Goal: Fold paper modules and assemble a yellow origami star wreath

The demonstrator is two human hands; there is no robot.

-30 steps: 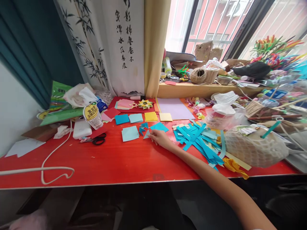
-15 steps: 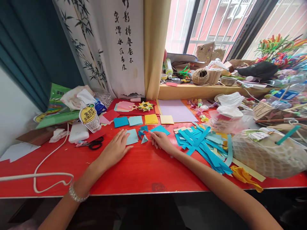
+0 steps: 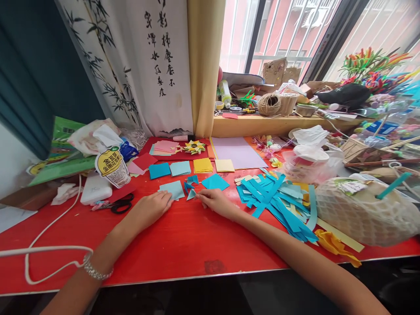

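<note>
My left hand (image 3: 152,209) lies low over the table with its fingers stretched out, the fingertips at the front edge of a light blue paper square (image 3: 173,189). My right hand (image 3: 215,202) is closed in a pinch at the right side of a small folded blue paper piece (image 3: 190,195); the exact grip is too small to see clearly. Folded blue bits of paper (image 3: 190,181) lie just behind it. Beyond the right hand is a blue paper square (image 3: 215,182). Farther back sit stacks of blue (image 3: 159,170), pale blue (image 3: 180,168), yellow (image 3: 203,165) and cream (image 3: 225,165) squares.
Blue paper strips (image 3: 277,197) are heaped right of my right hand, beside a netted coconut (image 3: 367,214). Black-handled scissors (image 3: 122,204) and a white cable (image 3: 42,227) lie on the left. A paper flower (image 3: 194,147) and a lilac sheet (image 3: 236,152) are at the back.
The view has turned a little. My left hand has drawn back toward the near edge of the light blue square, uncovering more of it. The right hand stays at the folded piece.
</note>
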